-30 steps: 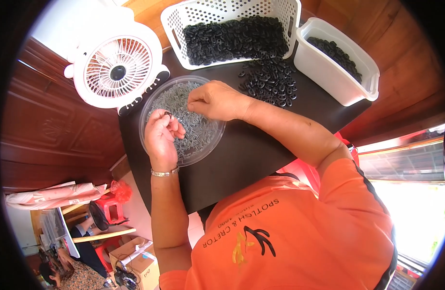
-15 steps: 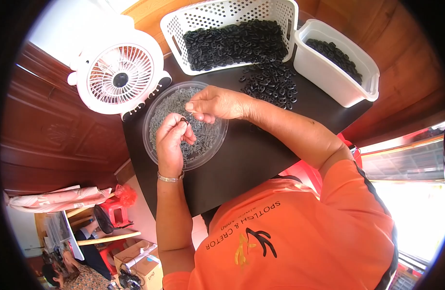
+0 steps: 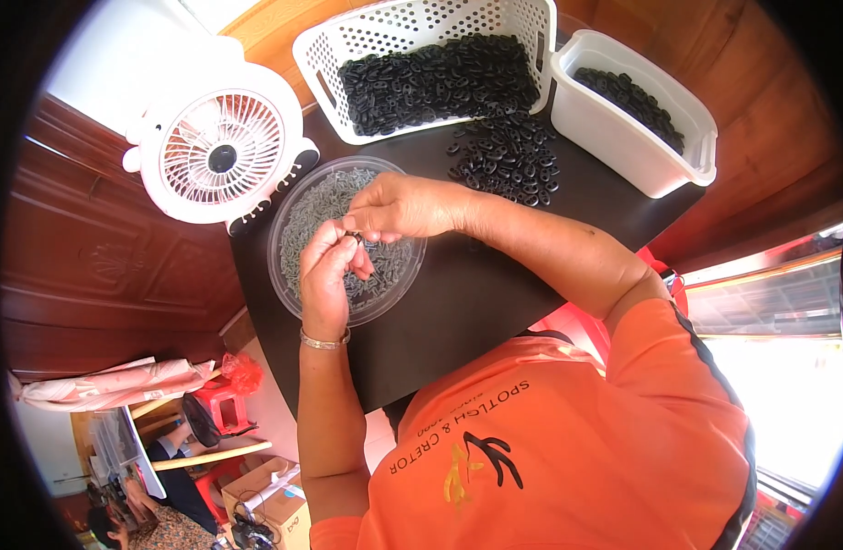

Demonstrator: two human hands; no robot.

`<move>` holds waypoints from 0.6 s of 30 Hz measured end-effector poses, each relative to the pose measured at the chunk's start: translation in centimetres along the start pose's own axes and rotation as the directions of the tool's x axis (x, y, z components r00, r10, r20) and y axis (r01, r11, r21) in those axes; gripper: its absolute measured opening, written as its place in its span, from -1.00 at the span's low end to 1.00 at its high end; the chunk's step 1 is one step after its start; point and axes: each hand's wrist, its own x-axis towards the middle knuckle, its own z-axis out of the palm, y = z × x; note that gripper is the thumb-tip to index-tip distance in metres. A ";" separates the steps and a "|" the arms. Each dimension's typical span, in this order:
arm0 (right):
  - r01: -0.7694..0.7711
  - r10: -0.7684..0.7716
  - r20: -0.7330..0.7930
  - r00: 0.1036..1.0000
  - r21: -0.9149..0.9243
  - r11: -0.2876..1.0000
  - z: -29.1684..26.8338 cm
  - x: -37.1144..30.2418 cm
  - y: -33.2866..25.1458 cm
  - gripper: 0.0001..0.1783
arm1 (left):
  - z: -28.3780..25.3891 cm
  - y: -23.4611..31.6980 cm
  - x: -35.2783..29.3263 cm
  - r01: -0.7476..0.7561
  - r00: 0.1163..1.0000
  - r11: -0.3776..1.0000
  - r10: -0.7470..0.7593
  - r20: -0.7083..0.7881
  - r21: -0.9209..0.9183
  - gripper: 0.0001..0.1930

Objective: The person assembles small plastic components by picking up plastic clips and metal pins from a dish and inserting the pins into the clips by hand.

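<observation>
My left hand [image 3: 326,280], with a bracelet at its wrist, is closed and pinches a small black oval piece [image 3: 355,236] at its fingertips. Right at that piece, the thumb and fingers of my right hand [image 3: 401,207] are pressed together. Whatever they hold is hidden or too small to name. Both hands are over a round clear tub [image 3: 405,291] filled with small grey slender pieces [image 3: 316,203]. To the right of the tub, a loose pile of black oval pieces [image 3: 509,165] with holes lies on the black tabletop [image 3: 467,302].
A white perforated basket [image 3: 322,66] heaped with black pieces stands at the far side. Beside it is a white plastic bin [image 3: 628,156] with more of them. A white fan [image 3: 224,158] stands left of the tub. A person [image 3: 147,518] sits at the lower left.
My right hand has come down and slightly left, so its fingertips now meet the black piece in my left hand. A small gap separated them before.
</observation>
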 end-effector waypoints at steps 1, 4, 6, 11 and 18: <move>-0.004 0.004 -0.020 1.000 0.005 1.000 -0.1 -0.1 -0.2 -0.59 | -0.2 -0.1 0.0 -0.009 1.000 1.000 0.009 0.005 -0.003 -0.85; -0.018 0.018 -0.047 0.999 0.004 1.000 -0.4 -0.3 -0.5 -0.60 | -0.1 -0.1 0.0 -0.014 1.000 1.000 0.014 0.006 -0.008 -0.85; -0.027 0.026 -0.054 0.998 -0.002 1.000 -0.4 -0.3 -0.4 -0.61 | -0.1 0.0 0.0 -0.010 1.000 1.000 0.010 0.003 -0.011 -0.84; 0.029 -0.033 -0.045 0.998 -0.089 0.996 0.1 -0.3 -0.5 -0.59 | 0.0 -0.1 -0.1 -0.010 1.000 1.000 0.010 0.001 0.002 -0.85; 0.046 -0.058 -0.062 0.996 -0.178 0.983 0.2 -0.4 -0.9 -0.56 | 0.4 -0.1 -0.2 -0.001 1.000 1.000 0.001 -0.013 -0.004 -0.86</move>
